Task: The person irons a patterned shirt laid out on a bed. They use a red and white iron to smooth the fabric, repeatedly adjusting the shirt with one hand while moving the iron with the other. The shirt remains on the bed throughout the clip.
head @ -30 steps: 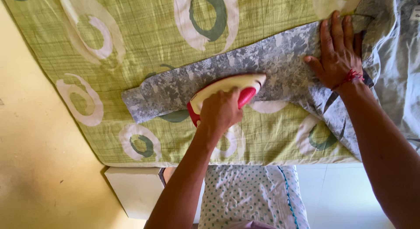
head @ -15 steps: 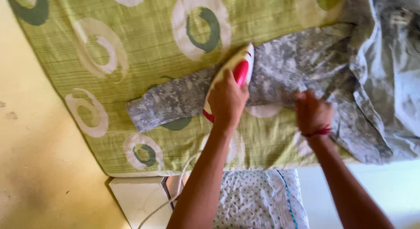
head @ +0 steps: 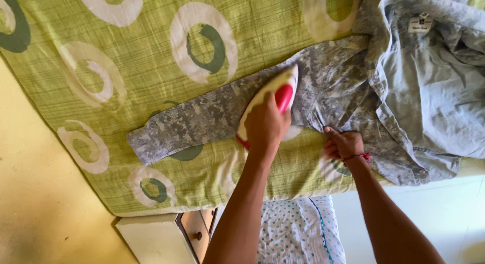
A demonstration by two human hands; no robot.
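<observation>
Gripping the handle, the left hand [head: 265, 123] is closed around a yellow-and-red iron [head: 273, 95] pressed on the grey patterned shirt's sleeve [head: 202, 120]. The sleeve's lower edge is pinched by the right hand [head: 343, 144]. The shirt [head: 429, 92] is spread over a green circle-patterned cloth [head: 151, 47].

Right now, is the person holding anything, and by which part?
The left hand grips a cream-and-red iron by its handle, on the sleeve of a grey patterned shirt. The right hand pinches the shirt's fabric near the underarm.

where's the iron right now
In the head view, centre: the iron sits on the grey shirt's sleeve, gripped by the left hand.
</observation>
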